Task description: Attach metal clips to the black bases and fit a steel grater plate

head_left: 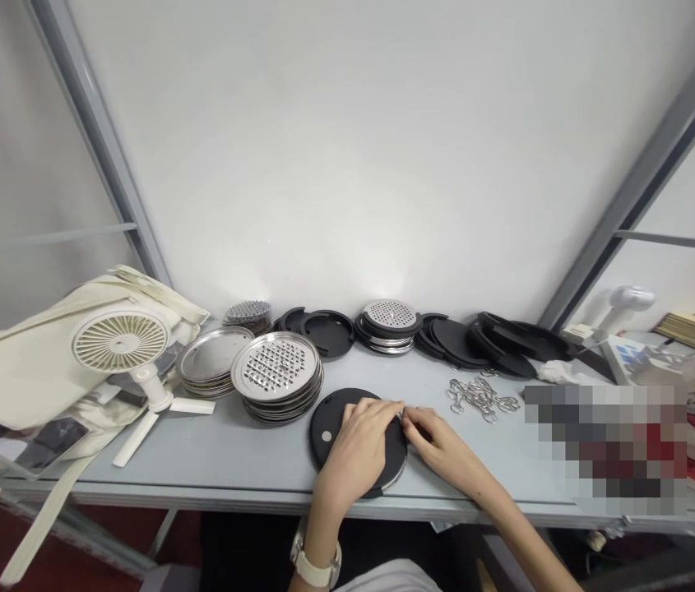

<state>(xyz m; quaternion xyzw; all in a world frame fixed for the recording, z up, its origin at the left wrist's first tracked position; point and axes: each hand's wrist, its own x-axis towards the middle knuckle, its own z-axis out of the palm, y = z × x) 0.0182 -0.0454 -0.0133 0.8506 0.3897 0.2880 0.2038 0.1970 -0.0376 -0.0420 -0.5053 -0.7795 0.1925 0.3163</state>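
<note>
A round black disc (pixel 338 407) with a small pale dot lies near the table's front edge; a silvery rim shows at its lower right. My left hand (pixel 359 440) rests over it, fingers bent together and reaching to its right edge. At that same edge my right hand (pixel 439 448) is closed in a pinch, its fingertips meeting those of the left. Whatever is between them is too small to tell. Metal grater plates (pixel 276 366) are stacked left of the disc. To the right lies a pile of small metal rings or clips (pixel 483 396).
Flat metal plates (pixel 215 358) and a white fan (pixel 120 344) stand at left, beside a cream bag (pixel 20 362). Along the back wall are black round holders (pixel 328 333) and a perforated grater plate (pixel 391 313) on a stack. More black parts (pixel 458 341) lie at back right.
</note>
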